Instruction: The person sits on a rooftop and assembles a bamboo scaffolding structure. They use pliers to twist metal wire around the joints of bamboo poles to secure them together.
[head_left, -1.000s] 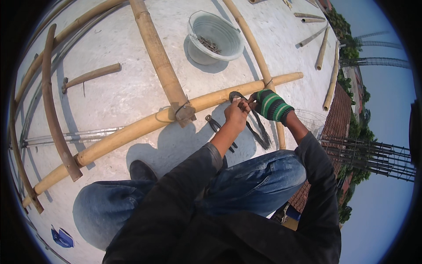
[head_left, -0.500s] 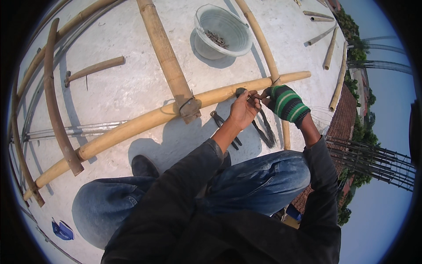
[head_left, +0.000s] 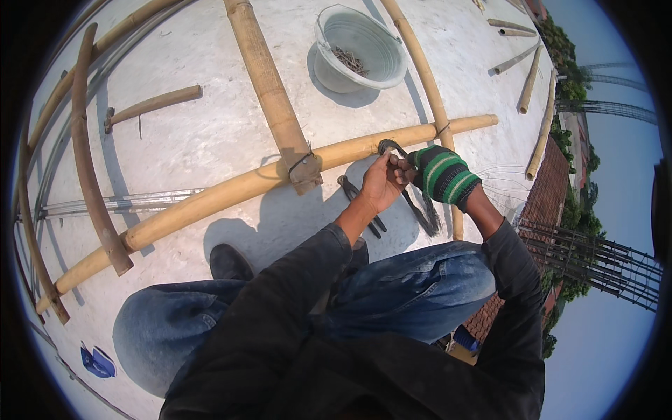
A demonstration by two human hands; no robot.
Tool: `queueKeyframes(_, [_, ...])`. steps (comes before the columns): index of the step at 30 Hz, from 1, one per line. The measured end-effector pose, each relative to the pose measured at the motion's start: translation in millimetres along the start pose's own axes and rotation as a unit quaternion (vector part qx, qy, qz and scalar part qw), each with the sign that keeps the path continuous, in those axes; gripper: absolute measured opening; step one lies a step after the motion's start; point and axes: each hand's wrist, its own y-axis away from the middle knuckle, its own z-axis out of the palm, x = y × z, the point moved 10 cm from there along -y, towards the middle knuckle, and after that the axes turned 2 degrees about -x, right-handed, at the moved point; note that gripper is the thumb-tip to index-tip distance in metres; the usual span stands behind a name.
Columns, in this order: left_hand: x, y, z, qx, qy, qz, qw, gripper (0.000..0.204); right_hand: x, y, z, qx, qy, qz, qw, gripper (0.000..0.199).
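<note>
My left hand (head_left: 381, 183), bare, is closed around a folded bundle of dark tie wire (head_left: 426, 215). A loop shows above the fingers, and loose strands hang below toward my knee. My right hand (head_left: 442, 173) wears a green and black striped glove with bare fingertips. Its fingers are pinched close against the left fingertips, at the bundle; what exactly they grip is hidden. Both hands are just on the near side of a long bamboo pole (head_left: 217, 197). Beside my left wrist, dark pincers (head_left: 351, 190) lie on the pale concrete.
Beyond the long pole stands a grey bucket (head_left: 334, 75) holding nails (head_left: 350, 60). A bamboo crosspiece (head_left: 269, 91) and a thinner pole (head_left: 424, 73) cross it. A hammer (head_left: 155, 102) lies at left, a blue packet (head_left: 99, 361) at lower left. Upright rebar (head_left: 595, 259) rises beyond the slab edge at right.
My right hand has shifted slightly left and down, closer to the left fingers. The wire loop above my left hand shows more. The left hand has barely moved.
</note>
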Motion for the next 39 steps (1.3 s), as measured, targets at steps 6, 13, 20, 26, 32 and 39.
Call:
queueKeyframes(6, [5.0, -6.5, 15.6, -0.005, -0.036, 0.023, 0.999, 0.036, 14.8, 8.0, -17.6, 0.049, -0.04, 0.023, 0.998, 0.026])
queueKeyframes(13, [3.3, -6.2, -10.5, 0.027, -0.027, 0.015, 0.999, 0.038, 11.4, -1.3, 4.3, 0.015, -0.009, 0.015, 1.0, 0.025])
queueKeyframes(20, [4.2, -4.9, -38.8, 0.101, -0.014, 0.027, 0.994, 0.037, 10.3, -8.7, 17.5, -0.008, -0.03, 0.022, 0.999, 0.023])
queueKeyframes(26, [6.8, -9.6, -40.0, 0.103, -0.02, 0.048, 0.993, 0.038, 16.5, -12.8, 21.9, 0.028, -0.034, 0.02, 0.999, 0.02])
queueKeyframes(32, [22.0, -20.0, -37.7, 0.106, -0.033, 0.058, 0.992, 0.037, 25.3, -20.9, 20.0, 0.078, -0.065, 0.024, 0.995, 0.019])
queueKeyframes(39, [21.1, -23.7, -30.6, 0.138, -0.023, 0.07, 0.988, 0.033, 26.3, -25.4, 15.8, 0.075, -0.048, 0.023, 0.996, 0.019])
